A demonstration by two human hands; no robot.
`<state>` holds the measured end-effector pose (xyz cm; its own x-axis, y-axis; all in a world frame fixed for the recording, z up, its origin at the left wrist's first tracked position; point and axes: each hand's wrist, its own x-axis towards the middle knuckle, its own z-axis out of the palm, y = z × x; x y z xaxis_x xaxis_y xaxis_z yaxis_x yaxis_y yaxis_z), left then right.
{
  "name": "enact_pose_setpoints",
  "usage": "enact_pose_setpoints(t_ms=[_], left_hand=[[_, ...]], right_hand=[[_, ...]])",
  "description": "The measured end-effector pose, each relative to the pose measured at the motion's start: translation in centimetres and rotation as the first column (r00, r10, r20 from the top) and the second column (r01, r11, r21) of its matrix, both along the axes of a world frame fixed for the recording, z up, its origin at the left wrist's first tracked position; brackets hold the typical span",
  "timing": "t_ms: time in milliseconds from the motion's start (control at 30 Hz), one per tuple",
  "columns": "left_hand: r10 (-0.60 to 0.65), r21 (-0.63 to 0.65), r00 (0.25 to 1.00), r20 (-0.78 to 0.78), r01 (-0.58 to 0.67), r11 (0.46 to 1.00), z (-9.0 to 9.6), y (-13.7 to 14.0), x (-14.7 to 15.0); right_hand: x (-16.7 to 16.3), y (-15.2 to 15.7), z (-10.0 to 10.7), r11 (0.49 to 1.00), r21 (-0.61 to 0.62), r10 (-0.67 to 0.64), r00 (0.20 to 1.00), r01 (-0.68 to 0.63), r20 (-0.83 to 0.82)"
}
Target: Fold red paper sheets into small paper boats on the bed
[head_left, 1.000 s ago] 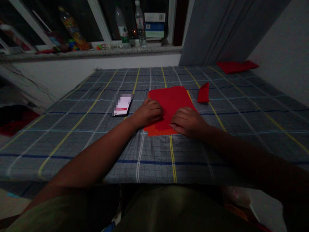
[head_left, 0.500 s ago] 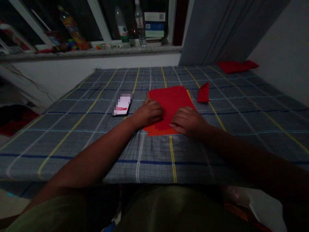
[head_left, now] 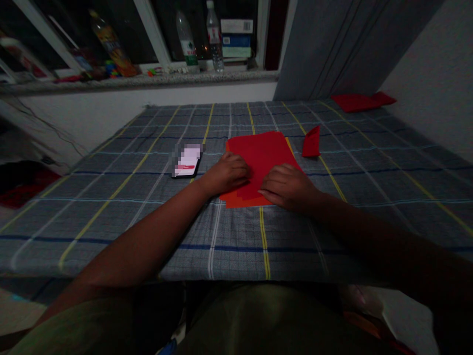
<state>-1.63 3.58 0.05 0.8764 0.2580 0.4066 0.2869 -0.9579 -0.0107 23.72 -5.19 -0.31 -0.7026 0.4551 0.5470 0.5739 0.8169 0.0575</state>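
Note:
A stack of paper lies on the cloth-covered table in front of me, with a red sheet (head_left: 258,148) on top and orange paper (head_left: 236,202) showing along its near edge. My left hand (head_left: 229,172) is closed on the left part of the red paper, fingers curled together. Across from it, my right hand (head_left: 286,185) is closed at the near right part of the same paper, thumb close to the fingers. The fingertips of both hands are partly hidden. A small folded red paper (head_left: 311,142) stands tilted beyond my right hand.
A phone (head_left: 187,161) with a lit screen lies left of the paper. Red packets (head_left: 356,102) rest at the far right corner of the checked tablecloth (head_left: 148,148). Bottles (head_left: 187,44) and stacked boxes (head_left: 236,39) stand on the windowsill (head_left: 155,79).
Almost nothing differs. Both hands stay on the red paper, with only a very slight shift of the fingers.

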Motion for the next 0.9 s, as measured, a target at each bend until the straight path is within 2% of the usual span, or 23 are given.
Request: enact_pose_setpoints(t_ms=[200,433,600,667,767,900], left_hand=[[-0.025,0.033,0.999,0.021,0.025,0.999,-0.3,0.2,0.0],[-0.039,0.024,0.999,0.038,0.038,0.999,-0.3,0.4,-0.1],[-0.065,0.025,0.998,0.009,0.065,0.998,-0.5,0.5,-0.1],[-0.094,0.011,0.995,-0.009,0.094,0.995,-0.4,0.4,0.0],[-0.139,-0.014,0.990,-0.012,0.139,0.990,-0.4,0.5,0.2],[-0.203,-0.083,0.979,0.005,0.203,0.976,-0.4,1.0,0.2]], right_hand=[[0.1,0.0,0.1,0.999,0.035,0.005,1.000,-0.005,0.003],[0.0,-0.2,0.2,1.000,0.016,0.000,1.000,0.001,-0.013],[0.6,0.1,0.5,0.986,-0.145,0.060,0.986,-0.083,-0.154],[1.5,0.8,0.6,0.979,-0.204,-0.017,0.978,-0.026,-0.209],[3.5,2.7,0.3,0.961,-0.260,-0.148,0.971,0.096,-0.188],[5.6,5.3,-1.0,0.942,-0.315,-0.153,0.982,0.113,-0.108]])
